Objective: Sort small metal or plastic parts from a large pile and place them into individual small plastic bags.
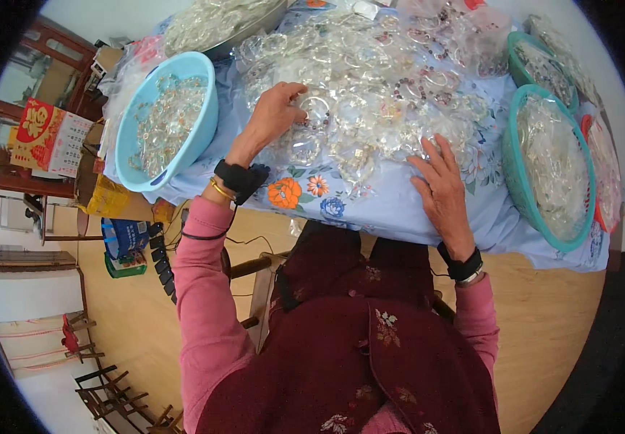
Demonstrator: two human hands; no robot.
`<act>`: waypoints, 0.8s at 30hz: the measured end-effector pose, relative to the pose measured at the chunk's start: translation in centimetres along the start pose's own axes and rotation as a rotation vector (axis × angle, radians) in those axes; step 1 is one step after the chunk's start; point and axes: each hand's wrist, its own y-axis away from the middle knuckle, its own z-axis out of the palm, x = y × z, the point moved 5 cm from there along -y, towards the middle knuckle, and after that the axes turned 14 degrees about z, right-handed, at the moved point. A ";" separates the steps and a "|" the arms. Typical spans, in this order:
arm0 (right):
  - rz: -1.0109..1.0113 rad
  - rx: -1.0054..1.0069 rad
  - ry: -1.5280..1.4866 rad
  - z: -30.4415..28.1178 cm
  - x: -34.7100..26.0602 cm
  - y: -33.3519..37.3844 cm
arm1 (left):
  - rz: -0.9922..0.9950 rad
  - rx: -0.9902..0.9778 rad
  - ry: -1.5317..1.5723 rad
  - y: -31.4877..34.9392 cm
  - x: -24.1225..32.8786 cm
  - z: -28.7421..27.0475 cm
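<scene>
A wide heap of small clear plastic bags with bracelets [370,87] covers the table in front of me. My left hand [275,117] rests at the heap's left side, thumb and forefinger apart, beside a bagged bracelet with dark beads [317,108]. Nothing shows gripped in it, though its lower fingers are partly hidden. Along the near right edge of the heap, my right hand [444,199] lies with its fingers spread, its fingertips near clear bags. Both wrists wear black bands.
Left of the heap, a light blue basin [205,134] holds small bagged pieces. At the right stand a teal basket [512,170] of clear bags and a green basket [518,71] behind it. A flowered blue tablecloth [413,223] hangs over the near edge.
</scene>
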 end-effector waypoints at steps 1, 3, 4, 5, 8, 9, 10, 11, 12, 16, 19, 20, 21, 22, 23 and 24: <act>0.011 0.004 0.009 0.1 0.0 0.1 | -0.041 0.006 0.049 0.0 -0.5 0.2; 0.013 0.004 0.003 0.2 0.0 0.1 | -0.121 0.019 0.146 0.1 -1.5 0.4; 0.018 0.007 -0.001 0.3 0.0 0.1 | -0.123 0.022 0.144 0.0 -1.8 0.5; 0.024 0.010 -0.006 0.3 0.0 0.1 | -0.146 0.035 0.246 -0.1 -2.0 0.6; 0.022 0.007 -0.006 0.4 0.1 0.1 | -0.192 0.067 0.445 -0.2 -2.2 0.7; 0.023 0.007 -0.006 0.4 0.1 0.0 | -0.178 0.102 0.480 -0.2 -2.2 0.5; 0.023 0.009 -0.004 0.4 0.1 0.0 | -0.161 0.133 0.519 -0.4 -1.9 0.3; 0.023 0.011 -0.003 0.3 0.2 0.0 | -0.142 0.165 0.558 -0.4 -1.5 0.1; 0.024 0.014 0.000 0.2 0.2 0.0 | -0.137 0.164 0.560 -0.5 -1.3 0.0; -0.001 0.024 0.006 0.5 0.1 0.3 | -0.099 0.234 0.602 -0.8 -0.2 -1.1; 0.001 0.029 0.015 0.1 0.0 0.2 | -0.159 0.327 0.565 -0.8 0.7 -2.3; 0.003 0.021 0.007 0.0 -0.2 0.2 | -0.215 0.285 0.645 -1.2 1.5 -2.5; 0.005 0.012 -0.003 -0.1 -0.1 0.2 | -0.272 0.240 0.721 -1.7 2.4 -2.6; 0.009 0.019 0.002 -0.1 0.0 0.2 | -0.336 0.198 0.791 -1.8 3.1 -2.6; 0.001 0.023 -0.004 -0.2 0.1 0.2 | -0.330 0.193 0.793 -2.2 3.9 -2.8; -0.007 0.026 -0.010 -0.2 0.2 0.2 | -0.325 0.122 0.776 -2.7 5.0 -2.4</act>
